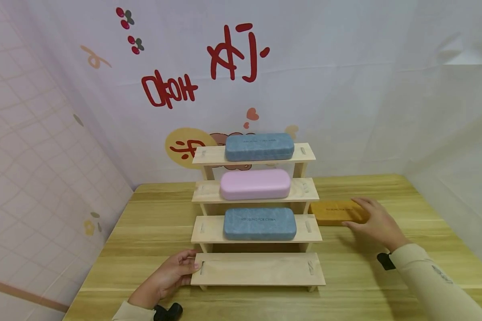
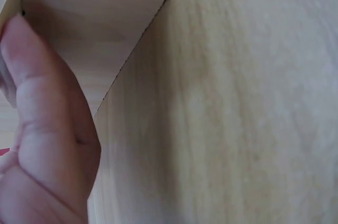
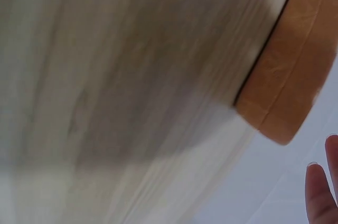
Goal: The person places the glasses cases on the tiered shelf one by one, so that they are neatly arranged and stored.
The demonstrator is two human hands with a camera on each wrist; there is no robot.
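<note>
A four-step wooden display rack (image 1: 257, 269) stands on the table, and my left hand (image 1: 170, 274) grips the left end of its lowest step, thumb at the top edge. The left wrist view shows that hand (image 2: 45, 129) against the rack's wooden side (image 2: 90, 18). Flat on the table to the right of the rack lies an orange glasses case (image 1: 331, 213). Around its right end my right hand (image 1: 377, 223) has thumb and fingers spread. In the right wrist view, fingertips (image 3: 318, 187) show apart from the orange case (image 3: 288, 76).
On the rack's upper steps sit a blue glasses case (image 1: 259, 147), a pink one (image 1: 255, 184) and another blue one (image 1: 259, 224). The bottom step is bare wood. A white printed cloth (image 1: 325, 89) hangs behind the wood-grain table (image 1: 144, 227) and at both sides.
</note>
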